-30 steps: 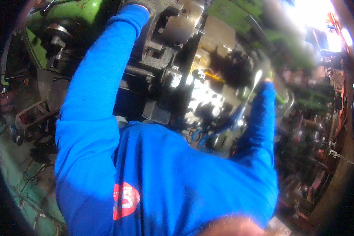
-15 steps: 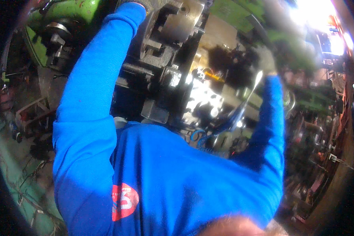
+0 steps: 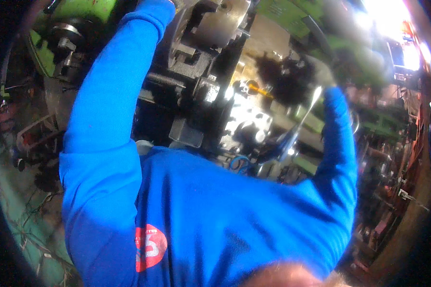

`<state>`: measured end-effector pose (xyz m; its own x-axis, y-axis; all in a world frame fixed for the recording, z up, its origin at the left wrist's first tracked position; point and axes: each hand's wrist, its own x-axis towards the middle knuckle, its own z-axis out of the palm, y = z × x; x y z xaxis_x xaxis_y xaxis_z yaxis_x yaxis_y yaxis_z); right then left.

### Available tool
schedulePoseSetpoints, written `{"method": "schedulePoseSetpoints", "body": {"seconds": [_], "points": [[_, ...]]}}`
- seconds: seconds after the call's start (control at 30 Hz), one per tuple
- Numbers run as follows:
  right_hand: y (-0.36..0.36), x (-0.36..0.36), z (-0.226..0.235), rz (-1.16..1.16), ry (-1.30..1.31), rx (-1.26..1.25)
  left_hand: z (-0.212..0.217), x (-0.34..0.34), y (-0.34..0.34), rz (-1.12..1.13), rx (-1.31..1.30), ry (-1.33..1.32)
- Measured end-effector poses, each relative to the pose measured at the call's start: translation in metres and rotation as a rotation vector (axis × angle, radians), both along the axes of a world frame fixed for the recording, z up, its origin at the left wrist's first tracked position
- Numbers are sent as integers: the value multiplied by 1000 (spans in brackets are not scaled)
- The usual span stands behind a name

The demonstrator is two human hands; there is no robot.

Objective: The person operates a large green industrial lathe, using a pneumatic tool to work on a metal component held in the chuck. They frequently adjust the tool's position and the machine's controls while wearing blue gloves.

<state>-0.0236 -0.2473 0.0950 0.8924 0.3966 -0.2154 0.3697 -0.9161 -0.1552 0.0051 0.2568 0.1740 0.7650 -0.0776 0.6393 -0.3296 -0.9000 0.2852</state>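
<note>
A green lathe fills the top of the view, with its grey chuck (image 3: pixel 220 24) and dark carriage (image 3: pixel 244 119) in front of my blue-shirted chest. My left arm reaches up along the headstock; my left hand (image 3: pixel 176 4) is cut off by the top edge, beside the chuck. My right arm stretches out to the right. My right hand (image 3: pixel 322 71) is a grey blur above the bed, next to a dark tangle of swarf (image 3: pixel 282 81). A bright metal lever (image 3: pixel 304 119) slants below that hand. Neither hand's grip shows.
The green headstock (image 3: pixel 76 19) with round knobs stands at the upper left. A green-painted floor with cables and scrap (image 3: pixel 19 201) lies to the left. Cluttered machine parts and racks (image 3: pixel 392 191) crowd the right, under glare from a bright light.
My right hand has lifted up and away over the bed toward the dark tangle of swarf. My left arm has stayed near the chuck.
</note>
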Motion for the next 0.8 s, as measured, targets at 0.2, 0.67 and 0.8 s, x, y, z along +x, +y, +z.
{"method": "schedulePoseSetpoints", "body": {"seconds": [0.2, 0.67, 0.8], "points": [[27, -36, -14, -324, -262, -145, -3, 2, 2, 15, -15, -28], [123, -104, -27, -653, 469, 1879, 0, -1, -4, 26, -6, 23], [136, -97, 2, -223, -180, 687, 4, -1, 0, 59, 13, 43]]}}
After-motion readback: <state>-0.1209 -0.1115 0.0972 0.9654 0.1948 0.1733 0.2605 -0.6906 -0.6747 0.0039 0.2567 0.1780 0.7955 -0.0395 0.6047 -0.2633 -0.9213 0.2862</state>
